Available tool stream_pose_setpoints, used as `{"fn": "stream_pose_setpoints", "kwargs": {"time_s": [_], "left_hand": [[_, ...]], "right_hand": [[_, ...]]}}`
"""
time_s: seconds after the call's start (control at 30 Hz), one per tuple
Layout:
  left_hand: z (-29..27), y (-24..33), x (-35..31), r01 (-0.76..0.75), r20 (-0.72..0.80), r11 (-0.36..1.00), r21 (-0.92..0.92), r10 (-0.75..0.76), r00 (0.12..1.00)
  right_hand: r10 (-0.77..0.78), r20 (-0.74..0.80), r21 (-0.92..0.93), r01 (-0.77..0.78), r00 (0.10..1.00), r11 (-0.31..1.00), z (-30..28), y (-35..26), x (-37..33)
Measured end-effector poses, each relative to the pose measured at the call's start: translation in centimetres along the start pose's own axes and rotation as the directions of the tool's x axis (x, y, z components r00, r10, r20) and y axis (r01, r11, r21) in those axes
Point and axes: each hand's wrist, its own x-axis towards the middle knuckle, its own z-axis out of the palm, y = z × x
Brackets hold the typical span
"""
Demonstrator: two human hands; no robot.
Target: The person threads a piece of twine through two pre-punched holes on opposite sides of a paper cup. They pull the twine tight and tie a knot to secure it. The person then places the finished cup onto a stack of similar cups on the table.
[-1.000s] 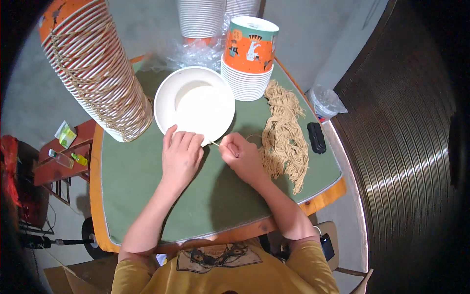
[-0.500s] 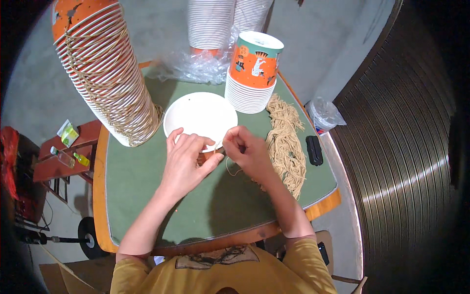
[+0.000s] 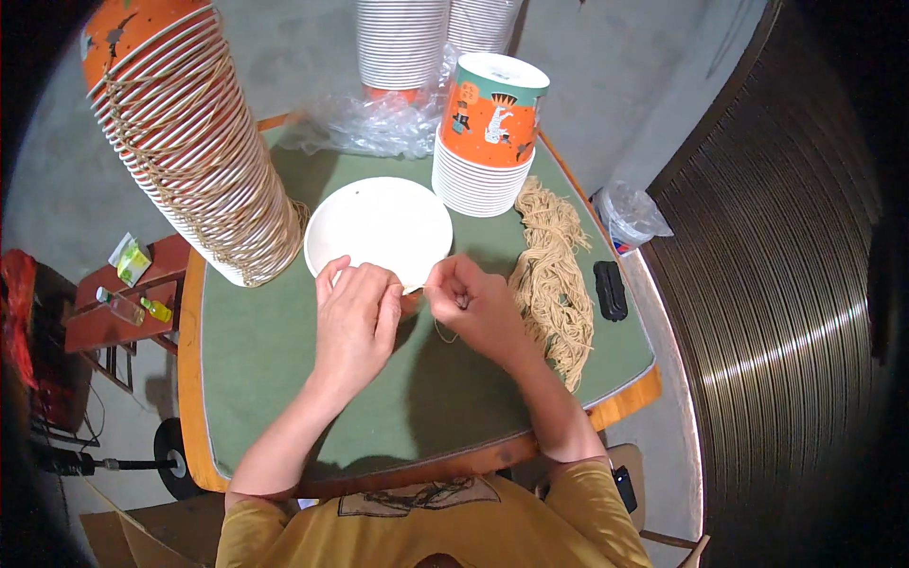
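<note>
Looking at the head view, the work seems part-done: cord can be seen strung over the tall stack (image 3: 185, 161) left of the white tub (image 3: 379, 227), none on the short stack (image 3: 485, 180) behind-right of it, so that's probably left. The tub's set on the table (image 3: 284, 379). At its near rim, a thin strand (image 3: 413, 288) is pinched by the right hand (image 3: 480, 305); the rim seems gripped by the left hand (image 3: 355, 317), fingertips partly hidden. Both forearms (image 3: 284, 426) are angled in toward the tub.
</note>
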Motion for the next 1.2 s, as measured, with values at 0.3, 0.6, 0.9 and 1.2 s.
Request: {"fn": "stream_pose_setpoints", "kwargs": {"time_s": [0.3,0.6,0.9,1.2], "left_hand": [[0.2,0.2,0.0,0.041,-0.027,0.999,0.019,-0.041,0.999],[0.5,-0.8,0.0,-0.023,-0.018,1.0,-0.008,0.023,1.0],[-1.1,-0.7,0.7,0.133,0.134,0.987,-0.091,-0.121,0.984],[-2.4,-1.3,2.1,0.255,0.298,0.96,-0.12,-0.21,0.931]], "right_hand": [[-0.116,0.071,-0.037,0.119,0.991,0.992,0.9,0.7,-1.0],[-0.08,0.034,0.021,0.079,0.996,0.997,1.2,1.0,-1.3],[-0.038,-0.074,0.037,0.04,0.997,0.998,1.5,0.4,-1.0],[-0.108,-0.112,0.004,0.11,0.988,0.994,2.4,0.9,-0.5]]}}
